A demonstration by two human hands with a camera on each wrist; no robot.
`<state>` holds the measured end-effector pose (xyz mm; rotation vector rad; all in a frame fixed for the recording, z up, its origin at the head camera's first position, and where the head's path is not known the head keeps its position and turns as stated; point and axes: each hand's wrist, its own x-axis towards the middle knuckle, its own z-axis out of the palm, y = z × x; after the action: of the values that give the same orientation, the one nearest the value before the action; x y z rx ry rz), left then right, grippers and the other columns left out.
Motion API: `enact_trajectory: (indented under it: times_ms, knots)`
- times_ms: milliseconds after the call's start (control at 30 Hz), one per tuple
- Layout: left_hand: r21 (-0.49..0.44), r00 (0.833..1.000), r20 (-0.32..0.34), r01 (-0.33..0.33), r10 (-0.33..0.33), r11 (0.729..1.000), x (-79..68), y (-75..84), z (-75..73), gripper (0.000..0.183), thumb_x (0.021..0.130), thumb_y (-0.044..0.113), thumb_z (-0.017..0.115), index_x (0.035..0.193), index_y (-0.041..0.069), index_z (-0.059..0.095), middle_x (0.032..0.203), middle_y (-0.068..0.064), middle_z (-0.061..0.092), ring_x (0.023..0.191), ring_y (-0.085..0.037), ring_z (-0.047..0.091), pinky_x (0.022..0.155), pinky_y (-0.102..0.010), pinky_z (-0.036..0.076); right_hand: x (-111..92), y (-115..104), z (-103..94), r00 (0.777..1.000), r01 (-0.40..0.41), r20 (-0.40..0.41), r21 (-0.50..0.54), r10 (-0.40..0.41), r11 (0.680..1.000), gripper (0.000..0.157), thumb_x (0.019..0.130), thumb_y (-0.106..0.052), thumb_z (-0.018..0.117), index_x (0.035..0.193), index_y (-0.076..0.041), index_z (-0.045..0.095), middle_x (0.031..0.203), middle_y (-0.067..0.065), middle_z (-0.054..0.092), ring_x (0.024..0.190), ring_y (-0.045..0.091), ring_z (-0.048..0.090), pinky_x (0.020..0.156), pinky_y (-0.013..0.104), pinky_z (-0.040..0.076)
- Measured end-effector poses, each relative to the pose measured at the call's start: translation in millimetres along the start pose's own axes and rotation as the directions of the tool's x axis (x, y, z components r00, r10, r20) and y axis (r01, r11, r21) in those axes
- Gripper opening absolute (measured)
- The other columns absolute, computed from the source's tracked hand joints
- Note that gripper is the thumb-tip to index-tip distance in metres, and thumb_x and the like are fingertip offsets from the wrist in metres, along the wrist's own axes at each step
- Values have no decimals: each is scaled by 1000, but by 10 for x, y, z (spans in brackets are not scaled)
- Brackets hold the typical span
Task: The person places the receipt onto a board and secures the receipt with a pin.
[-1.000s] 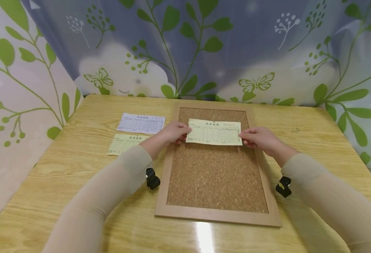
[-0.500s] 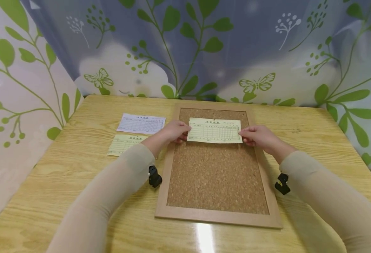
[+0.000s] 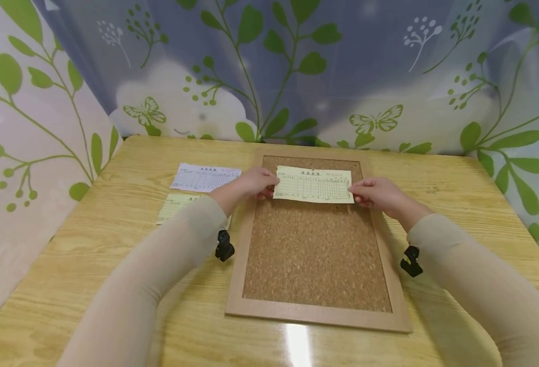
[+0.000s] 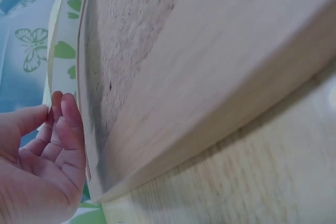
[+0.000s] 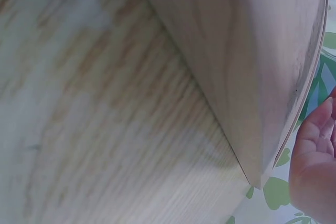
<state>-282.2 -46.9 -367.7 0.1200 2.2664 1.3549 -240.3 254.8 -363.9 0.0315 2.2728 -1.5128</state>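
Note:
A pale yellow receipt slip with a printed grid is stretched between both hands over the upper part of a framed cork board. At its left edge, my left hand pinches it between thumb and fingers. My right hand pinches the opposite edge. In the left wrist view the slip appears nearly edge-on, apart from the board, with the left hand gripping its near end. Only part of the right hand shows in the right wrist view, its fingertips cut off by the frame.
Left of the board, a white printed slip lies on the wooden table. Another yellow slip lies below it, partly covered by the left arm. A leaf-patterned curtain hangs behind the table.
Both hands have shifted the yellow slip slightly toward the far end of the cork board. The grip at both edges is kept, and the slips on the table have stayed put.

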Motion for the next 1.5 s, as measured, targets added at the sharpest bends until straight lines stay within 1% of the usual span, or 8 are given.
enact_trajectory:
  times_ms: [167,400,633,833,933,1067,1300,1500]
  knots:
    - [23,1000,27,13,-14,1000,-2,32,-36,26,96,17,52,76,2,56,70,-3,56,57,-9,55,51,-20,41,24,-7,-8,1000,-5,3,7,5,1000,37,97,-18,52,118,12,49,78,-5,55,69,2,52,70,20,49]
    - [42,999,39,2,-4,999,-16,95,-51,27,97,18,51,77,0,54,64,-4,56,50,-10,45,50,-22,36,50,-65,-46,1000,1,-16,-29,-1,1000,37,97,-18,52,118,12,49,78,-5,55,70,2,52,69,20,49]
    - [48,999,49,1,-3,999,62,93,-72,30,97,18,50,73,1,53,62,-5,56,48,-10,44,47,-21,34,76,-83,-75,1000,0,2,-40,0,999,34,97,-19,52,115,10,51,75,-5,56,69,3,52,68,23,48]
    - [95,999,43,1,-5,995,116,121,-103,29,97,19,50,75,1,55,59,-2,56,46,-9,41,47,-21,34,101,-116,-90,1000,7,5,-56,-7,998,35,97,-19,51,116,11,51,74,-6,55,68,2,51,69,22,47]
    - [91,999,39,2,-5,996,117,135,-98,28,97,18,51,75,1,55,59,-2,57,46,-9,41,47,-21,34,117,-118,-97,1000,1,-2,-39,-1,999,35,97,-17,51,117,12,50,75,-6,55,68,2,52,70,22,48]
    - [60,999,42,20,-23,998,125,125,-87,26,96,17,52,76,2,58,61,-3,58,51,-9,49,49,-21,37,144,-94,-100,1000,-14,-1,-23,14,1000,34,97,-15,51,117,12,50,76,-6,55,68,2,52,71,22,49]
    - [4,995,66,71,-71,997,144,122,-84,22,96,18,53,84,2,61,68,-3,60,58,-9,60,51,-21,42,201,-72,-118,1000,-12,-8,-55,12,998,36,97,-18,51,119,12,49,76,-6,54,69,2,51,69,21,48]
    - [-11,992,73,100,-99,995,159,119,-104,19,95,16,54,87,0,60,70,-4,60,58,-9,60,49,-19,42,221,-71,-114,1000,-14,-2,-8,14,1000,34,97,-15,52,117,12,50,74,-8,55,68,1,52,70,19,48]
